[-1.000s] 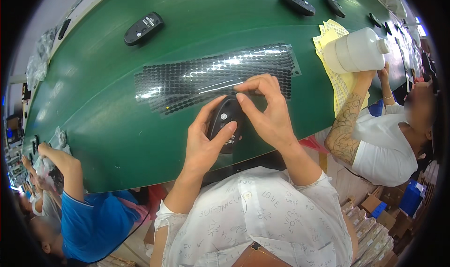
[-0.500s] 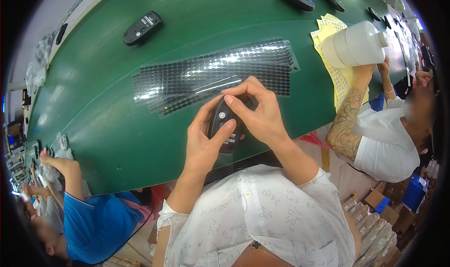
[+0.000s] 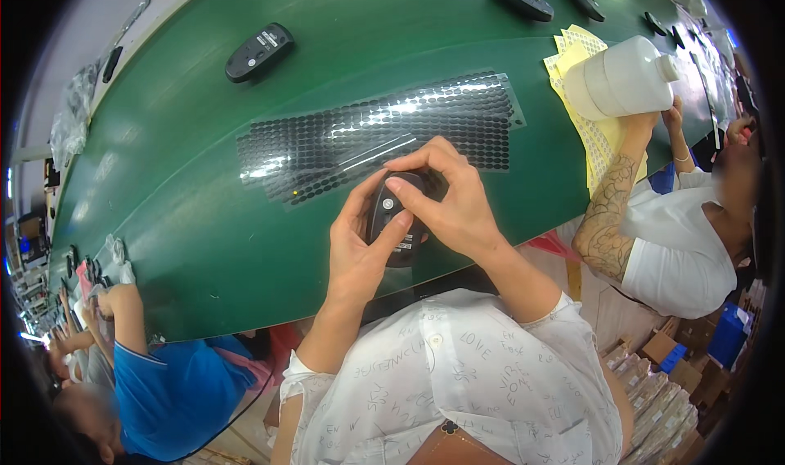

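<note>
Between my two hands is a black computer mouse (image 3: 384, 220), its underside facing up with a round pale sticker and a label. My left hand (image 3: 360, 240) wraps its left side, the thumb lying on the underside. From the right, my right hand (image 3: 448, 195) grips the mouse's far end, its thumb pressing on the underside and its fingers bent over the tip. Just beyond my hands, overlapping clear sheets of small black oval pads (image 3: 327, 142) lie on the green table (image 3: 204, 244).
Another upturned mouse (image 3: 260, 52) lies at the far left, and more mice (image 3: 523, 1) at the far right. A white plastic bottle (image 3: 617, 79) stands over yellow sticker sheets (image 3: 587, 48). Co-workers sit on both sides, one in blue (image 3: 184, 391), one in white (image 3: 675, 252).
My hands keep nearly the same grip on the mouse; my right thumb has shifted slightly. The view has moved a little. At left, the co-worker's hand has changed position.
</note>
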Tool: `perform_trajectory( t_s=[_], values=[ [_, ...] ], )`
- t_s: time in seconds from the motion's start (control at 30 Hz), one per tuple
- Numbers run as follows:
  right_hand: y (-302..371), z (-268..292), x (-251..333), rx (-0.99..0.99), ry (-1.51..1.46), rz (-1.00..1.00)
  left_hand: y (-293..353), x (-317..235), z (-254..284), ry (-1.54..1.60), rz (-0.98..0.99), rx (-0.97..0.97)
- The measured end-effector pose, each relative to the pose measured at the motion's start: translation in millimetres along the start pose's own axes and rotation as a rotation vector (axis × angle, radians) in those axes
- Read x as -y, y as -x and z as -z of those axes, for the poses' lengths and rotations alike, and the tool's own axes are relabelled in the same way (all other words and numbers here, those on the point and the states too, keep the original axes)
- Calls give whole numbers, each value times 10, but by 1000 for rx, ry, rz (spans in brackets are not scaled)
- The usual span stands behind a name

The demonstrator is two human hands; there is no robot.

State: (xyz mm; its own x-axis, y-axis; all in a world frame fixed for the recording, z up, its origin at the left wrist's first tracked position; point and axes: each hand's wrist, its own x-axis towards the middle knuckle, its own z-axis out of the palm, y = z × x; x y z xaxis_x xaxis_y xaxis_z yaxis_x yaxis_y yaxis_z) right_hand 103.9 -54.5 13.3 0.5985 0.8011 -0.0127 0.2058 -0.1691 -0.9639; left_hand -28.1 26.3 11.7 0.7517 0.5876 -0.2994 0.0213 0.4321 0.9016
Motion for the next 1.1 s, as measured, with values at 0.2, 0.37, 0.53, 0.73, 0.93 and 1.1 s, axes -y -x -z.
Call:
perform_trajectory(
  t_s=[0.2, 0.37, 0.53, 0.73, 0.93, 1.1],
  values=[
    [-31, 160, 19, 152, -155, -51, 26, -76, 35, 92, 73, 6],
    [1, 87, -56, 55, -357, -87, 55, -145, 98, 113, 86, 23],
    [-16, 214, 6, -79, 70, 123, 53, -157, 39, 125, 93, 27],
    [-22, 302, 73, 34, 188, 210, 79, -145, 248, -121, -101, 225],
    [-71, 393, 253, 24, 448, 550, 126, -308, 308, -532, -399, 380],
    [-110, 420, 276, 84, 508, 635, 140, -374, 300, -615, -452, 411]
  ],
)
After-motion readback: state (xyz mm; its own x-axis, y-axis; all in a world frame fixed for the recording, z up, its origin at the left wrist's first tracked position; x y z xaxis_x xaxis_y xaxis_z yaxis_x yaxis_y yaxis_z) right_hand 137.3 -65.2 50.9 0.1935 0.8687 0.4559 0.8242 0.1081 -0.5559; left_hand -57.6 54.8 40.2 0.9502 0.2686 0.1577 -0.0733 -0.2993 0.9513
